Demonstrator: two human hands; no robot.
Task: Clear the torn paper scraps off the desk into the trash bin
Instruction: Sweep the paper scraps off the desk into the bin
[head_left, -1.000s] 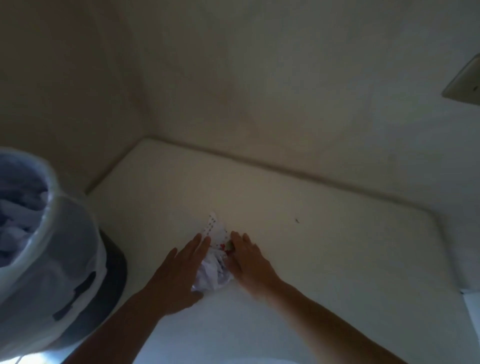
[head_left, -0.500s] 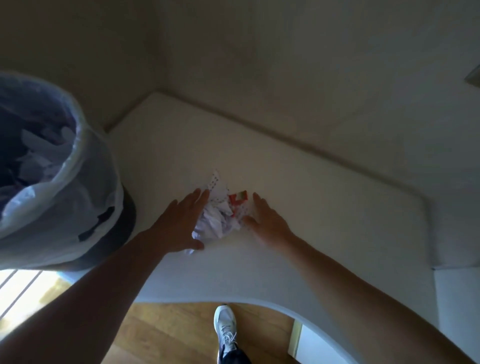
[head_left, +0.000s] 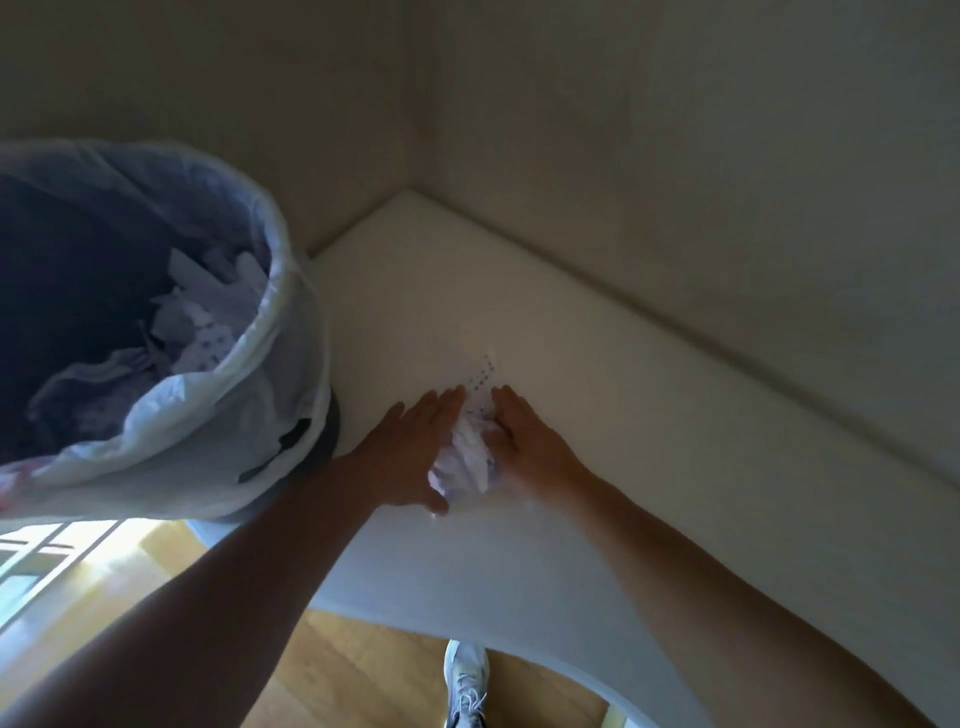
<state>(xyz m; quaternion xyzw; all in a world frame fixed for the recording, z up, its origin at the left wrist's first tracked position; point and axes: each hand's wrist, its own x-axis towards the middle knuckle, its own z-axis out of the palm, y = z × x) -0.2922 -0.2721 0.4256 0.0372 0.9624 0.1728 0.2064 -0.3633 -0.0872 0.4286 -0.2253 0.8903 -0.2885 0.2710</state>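
Note:
A bunch of crumpled white paper scraps (head_left: 464, 457) lies on the white desk (head_left: 649, 415), some printed with small dots. My left hand (head_left: 410, 452) presses against the pile's left side with flat fingers. My right hand (head_left: 530, 441) presses against its right side, so the scraps are squeezed between both palms. The trash bin (head_left: 280, 332), lined with a pale plastic bag, stands at the desk's left edge and holds several paper scraps.
Walls meet in a corner behind the desk (head_left: 421, 156). The desk's curved front edge runs below my arms. Under it lie a wooden floor (head_left: 363, 670) and a white sneaker (head_left: 466, 686). Bright window light falls at the lower left.
My hands have closed in tighter on the scraps, hiding the red piece. The view has tilted, bringing more of the bin's inside into sight.

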